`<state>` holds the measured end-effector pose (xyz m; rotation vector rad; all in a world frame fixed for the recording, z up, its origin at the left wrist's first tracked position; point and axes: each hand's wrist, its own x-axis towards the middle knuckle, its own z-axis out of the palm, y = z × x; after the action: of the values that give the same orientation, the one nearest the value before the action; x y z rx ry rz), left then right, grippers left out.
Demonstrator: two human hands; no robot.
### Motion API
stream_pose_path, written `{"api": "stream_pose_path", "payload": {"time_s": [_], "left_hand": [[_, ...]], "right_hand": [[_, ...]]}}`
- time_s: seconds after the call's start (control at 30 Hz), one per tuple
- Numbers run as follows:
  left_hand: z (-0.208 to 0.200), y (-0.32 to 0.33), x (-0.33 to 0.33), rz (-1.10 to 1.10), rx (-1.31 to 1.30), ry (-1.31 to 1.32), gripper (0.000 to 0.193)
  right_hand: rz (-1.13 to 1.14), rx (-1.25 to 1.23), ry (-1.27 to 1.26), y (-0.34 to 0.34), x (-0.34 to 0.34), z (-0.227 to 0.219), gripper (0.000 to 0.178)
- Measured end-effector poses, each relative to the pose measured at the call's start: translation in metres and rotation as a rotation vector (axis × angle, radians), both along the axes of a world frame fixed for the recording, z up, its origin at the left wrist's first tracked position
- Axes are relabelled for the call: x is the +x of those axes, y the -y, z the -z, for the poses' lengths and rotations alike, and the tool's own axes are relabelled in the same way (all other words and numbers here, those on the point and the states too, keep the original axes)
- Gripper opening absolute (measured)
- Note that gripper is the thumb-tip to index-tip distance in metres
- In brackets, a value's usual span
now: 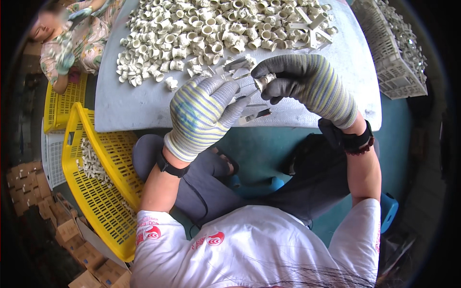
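Observation:
My left hand (199,113), in a grey glove with yellow stripes, is closed with thumb and fingers around what looks like a thin metal tool (247,94), mostly hidden by the fingers. My right hand (307,84), gloved alike, pinches a small off-white cup-shaped piece (263,82) close to the left fingertips. Whether tool and piece touch, I cannot tell. Beneath the hands, a flat metal blade with a dark end (257,115) lies near the table's front edge. A large heap of similar cup-shaped pieces (197,29) covers the far part of the pale table (129,105).
A white stand with several arms (312,30) is at the heap's right. Yellow crates (77,144) at left hold small pale pieces. A white crate (401,72) of shiny parts stands at right. Another person (72,48) sits at the far left. Cardboard boxes (81,252) lie lower left.

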<state>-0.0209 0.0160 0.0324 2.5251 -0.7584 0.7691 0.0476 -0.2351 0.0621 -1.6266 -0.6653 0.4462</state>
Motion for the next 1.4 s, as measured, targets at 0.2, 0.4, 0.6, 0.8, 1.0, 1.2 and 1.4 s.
{"api": "stream_pose_path", "payload": {"time_s": [0.2,0.4,0.6,0.8,1.0,1.2,1.4], "left_hand": [[0.0,0.008,-0.003,0.034,-0.02,0.056,0.029],[-0.023,-0.008,0.003,0.036,-0.486,-0.227,0.034],[0.008,-0.02,0.013,0.006,-0.538,-0.609,0.049],[0.012,-0.026,0.007,0.026,-0.566,-0.638,0.043],[-0.015,-0.009,-0.001,-0.016,-0.799,-0.81,0.03],[0.011,0.0,0.001,0.082,-0.656,-0.457,0.03],[0.022,-0.007,0.001,0.014,-0.572,-0.345,0.037]], "right_hand": [[0.024,-0.05,0.034,-0.015,-0.014,0.001,0.027],[0.005,-0.03,0.106,-0.007,-0.012,-0.001,0.025],[-0.042,-0.151,0.318,-0.019,-0.028,0.001,0.036],[-0.17,0.025,-0.179,0.02,0.012,-0.013,0.049],[0.296,-0.397,0.483,-0.016,0.047,0.041,0.023],[0.169,-0.658,0.758,-0.048,0.053,0.07,0.023],[-0.035,-0.526,0.605,0.005,0.044,0.044,0.033]]}}
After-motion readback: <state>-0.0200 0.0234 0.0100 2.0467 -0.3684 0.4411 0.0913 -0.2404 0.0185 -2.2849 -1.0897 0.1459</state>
